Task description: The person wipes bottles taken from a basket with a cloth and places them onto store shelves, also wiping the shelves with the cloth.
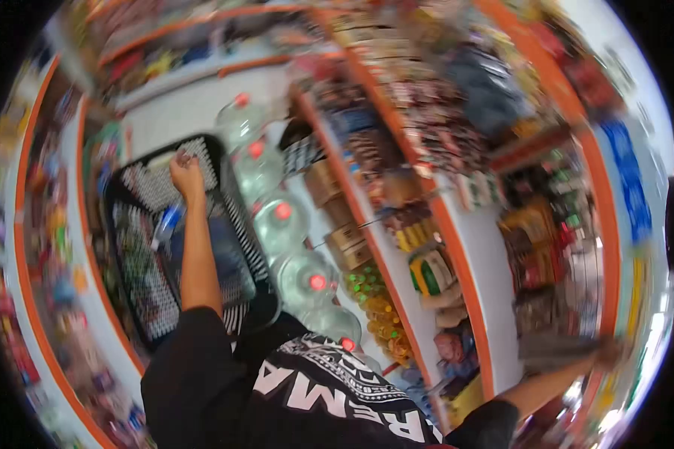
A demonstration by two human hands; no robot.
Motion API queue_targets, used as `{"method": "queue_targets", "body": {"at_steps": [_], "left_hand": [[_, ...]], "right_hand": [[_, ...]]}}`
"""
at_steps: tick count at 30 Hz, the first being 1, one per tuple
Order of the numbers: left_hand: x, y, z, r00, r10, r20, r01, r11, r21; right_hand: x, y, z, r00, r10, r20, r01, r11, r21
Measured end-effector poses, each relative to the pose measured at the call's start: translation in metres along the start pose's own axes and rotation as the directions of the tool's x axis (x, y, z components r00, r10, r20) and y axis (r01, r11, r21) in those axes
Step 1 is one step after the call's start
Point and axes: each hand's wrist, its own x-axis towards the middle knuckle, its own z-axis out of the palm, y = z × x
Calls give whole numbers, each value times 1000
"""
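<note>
My left hand (186,168) is closed over the far part of a black plastic basket (236,221); what its fingers hold, if anything, is too small to make out. A blue-and-clear item (168,223) lies in the basket beside my left forearm. Stretched out to the far right, my right hand (610,353) is smeared by motion, its fingers unclear. It is close to a grey-brown flat item (550,352) at the shelving's edge; whether they touch cannot be made out.
Large clear bottles with red caps (283,212) stand in a row right of the basket. Orange-edged shelves (468,299) full of packets rise on the right, with more shelves (26,202) on the left. Cardboard boxes (347,245) and yellow bottles (386,329) sit beyond the bottles.
</note>
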Motion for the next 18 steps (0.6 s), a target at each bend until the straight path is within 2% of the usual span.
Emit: {"method": "queue_targets", "body": {"at_steps": [1,2,4,6,8,9,10,11,13,14,16,18], "left_hand": [[0,-36,-38,998,-17,-54,29,971,237],[-4,-66,-74,994,-38,-101,80,887,456],[-16,-97,-114,937,-280,-207,342,631,696],[-16,-188,-147,873,-398,-281,459,477,750],[-37,-175,-149,824,-434,-365,541,412,733],[-40,-169,-144,785,-460,-415,596,374,711],[-36,-174,-146,777,-464,-425,605,365,708],[-30,-180,-146,821,-382,-426,557,367,745],[-20,-196,-143,887,-220,-406,461,351,815],[-11,-202,-144,925,-241,-294,376,462,803],[16,-222,-149,903,-393,-173,406,648,645],[27,-239,-155,833,-528,-165,533,685,496]], "right_hand": [[-4,-25,5,998,68,2,-68,995,74],[-11,-55,9,987,158,28,-160,973,166],[-30,-115,13,932,330,150,-362,872,329],[-47,-172,13,851,435,293,-524,729,441],[-65,-231,17,770,470,431,-638,582,505],[-74,-260,18,716,504,484,-697,552,457],[-79,-298,18,588,632,506,-802,540,257],[-84,-317,22,590,623,513,-799,540,263],[-93,-347,34,361,669,650,-933,257,253],[-96,-359,38,242,660,711,-968,111,227],[-104,-376,40,242,631,737,-969,127,210],[-114,-391,43,208,594,777,-978,119,170]]}}
